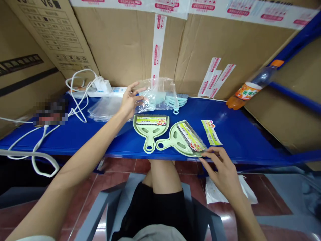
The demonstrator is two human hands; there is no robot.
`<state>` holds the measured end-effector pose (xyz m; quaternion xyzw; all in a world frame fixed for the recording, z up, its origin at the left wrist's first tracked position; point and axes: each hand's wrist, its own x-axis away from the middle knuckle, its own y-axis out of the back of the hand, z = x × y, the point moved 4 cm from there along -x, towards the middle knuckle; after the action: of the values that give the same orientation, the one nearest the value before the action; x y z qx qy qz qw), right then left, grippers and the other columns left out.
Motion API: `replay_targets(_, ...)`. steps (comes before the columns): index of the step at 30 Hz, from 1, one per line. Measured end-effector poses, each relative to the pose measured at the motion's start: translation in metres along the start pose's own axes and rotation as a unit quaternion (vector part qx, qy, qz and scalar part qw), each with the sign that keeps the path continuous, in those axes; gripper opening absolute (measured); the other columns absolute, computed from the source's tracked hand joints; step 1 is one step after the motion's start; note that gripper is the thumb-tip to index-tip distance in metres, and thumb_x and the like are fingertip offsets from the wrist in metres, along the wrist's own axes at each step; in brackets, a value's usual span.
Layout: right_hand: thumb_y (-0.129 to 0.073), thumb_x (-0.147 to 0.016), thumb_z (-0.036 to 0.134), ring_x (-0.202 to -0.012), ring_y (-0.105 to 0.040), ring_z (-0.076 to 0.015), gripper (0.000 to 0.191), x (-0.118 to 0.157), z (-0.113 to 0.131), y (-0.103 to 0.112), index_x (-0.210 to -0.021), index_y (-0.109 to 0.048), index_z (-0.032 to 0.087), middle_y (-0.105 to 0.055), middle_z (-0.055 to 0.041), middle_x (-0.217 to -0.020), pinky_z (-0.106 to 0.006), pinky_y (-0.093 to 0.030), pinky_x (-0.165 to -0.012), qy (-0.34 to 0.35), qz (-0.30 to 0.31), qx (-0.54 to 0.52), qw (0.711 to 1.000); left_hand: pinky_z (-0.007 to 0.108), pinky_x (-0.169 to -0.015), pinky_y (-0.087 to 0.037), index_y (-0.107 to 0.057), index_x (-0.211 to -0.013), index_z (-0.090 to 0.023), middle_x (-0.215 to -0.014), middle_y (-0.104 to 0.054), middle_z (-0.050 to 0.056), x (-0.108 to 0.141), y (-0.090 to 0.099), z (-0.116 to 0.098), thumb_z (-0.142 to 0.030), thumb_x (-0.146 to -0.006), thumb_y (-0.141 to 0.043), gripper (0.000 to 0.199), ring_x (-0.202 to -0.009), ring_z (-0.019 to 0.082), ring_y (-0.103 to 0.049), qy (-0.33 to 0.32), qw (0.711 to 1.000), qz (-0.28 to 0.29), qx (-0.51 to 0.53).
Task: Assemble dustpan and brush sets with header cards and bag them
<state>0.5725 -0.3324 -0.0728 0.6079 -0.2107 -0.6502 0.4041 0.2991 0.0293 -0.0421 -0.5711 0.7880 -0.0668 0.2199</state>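
Observation:
My left hand (130, 100) holds a clear plastic bag (160, 87) up above the back of the blue table. Two light-green dustpan-and-brush sets with yellow labels lie near the front edge: one dustpan set (150, 130) has its handle toward me, the other dustpan set (179, 140) has its handle pointing left. At the right set's lower right rim is my right hand (218, 164), thumb and fingers pinched on it. A loose yellow label card (211, 132) lies just beyond that hand. Light-blue dustpans (172, 100) sit partly behind the bag.
Flat clear bags (106, 107) lie at the left back, by a white power strip (92, 94) and white cables (84, 97). An orange drink bottle (250, 88) leans at the right. Cardboard (120, 43) walls the back.

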Motion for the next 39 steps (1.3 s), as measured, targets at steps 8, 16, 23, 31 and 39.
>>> replay_targets(8, -0.083, -0.102, 0.032, -0.083, -0.063, -0.0191, 0.017, 0.028, 0.009, 0.011, -0.118, -0.078, 0.025, -0.063, -0.0077, -0.11, -0.034, -0.054, -0.072, -0.074, -0.12, -0.058, 0.988, 0.023, -0.056, -0.053, -0.065, -0.144, -0.034, -0.141, -0.08, 0.005, 0.0, 0.0, 0.002, -0.009, -0.074, -0.081, 0.075, -0.078, 0.015, -0.078, 0.002, 1.0, -0.01, 0.001)
replay_targets(16, -0.078, -0.101, 0.06, -0.083, -0.082, -0.0277, 0.063, 0.053, -0.008, -0.012, -0.151, -0.056, 0.029, -0.083, -0.007, -0.1, -0.034, -0.064, -0.06, -0.461, -0.047, -0.456, 0.76, 0.023, -0.057, -0.054, -0.064, -0.15, -0.033, -0.148, -0.076, 0.009, 0.004, -0.006, -0.006, -0.005, -0.075, -0.08, 0.082, -0.077, 0.015, -0.078, 0.0, 0.999, 0.033, 0.017)
replay_targets(23, -0.092, -0.081, 0.046, -0.083, -0.086, -0.0306, 0.077, 0.044, 0.0, -0.007, -0.15, -0.06, 0.03, -0.084, -0.0032, -0.093, -0.038, -0.071, -0.061, -0.54, -0.076, -0.583, 0.603, 0.025, -0.057, -0.056, -0.065, -0.15, -0.032, -0.146, -0.078, 0.01, 0.011, -0.018, -0.005, -0.009, -0.076, -0.085, 0.08, -0.072, 0.016, -0.076, 0.02, 0.992, 0.121, -0.002)
replay_targets(31, -0.096, -0.068, 0.058, -0.045, -0.07, -0.0269, 0.048, 0.048, 0.007, -0.002, -0.09, -0.079, 0.019, -0.078, -0.0083, -0.066, -0.033, -0.056, -0.038, -0.613, 0.04, -0.572, 0.543, 0.029, -0.064, -0.058, -0.059, -0.163, -0.033, -0.156, -0.07, 0.014, 0.008, -0.012, 0.004, -0.011, -0.078, -0.084, 0.091, -0.093, 0.025, -0.081, 0.021, 0.989, 0.147, -0.023)
replay_targets(39, -0.105, -0.059, 0.033, -0.07, -0.083, -0.0325, 0.043, 0.037, -0.005, -0.01, -0.094, -0.083, 0.023, -0.086, -0.0057, -0.082, -0.037, -0.069, -0.058, -0.621, 0.004, -0.482, 0.618, 0.028, -0.064, -0.06, -0.065, -0.158, -0.033, -0.163, -0.066, 0.013, 0.011, -0.016, -0.002, -0.014, -0.079, -0.084, 0.084, -0.098, 0.025, -0.082, 0.014, 0.985, 0.164, -0.052)
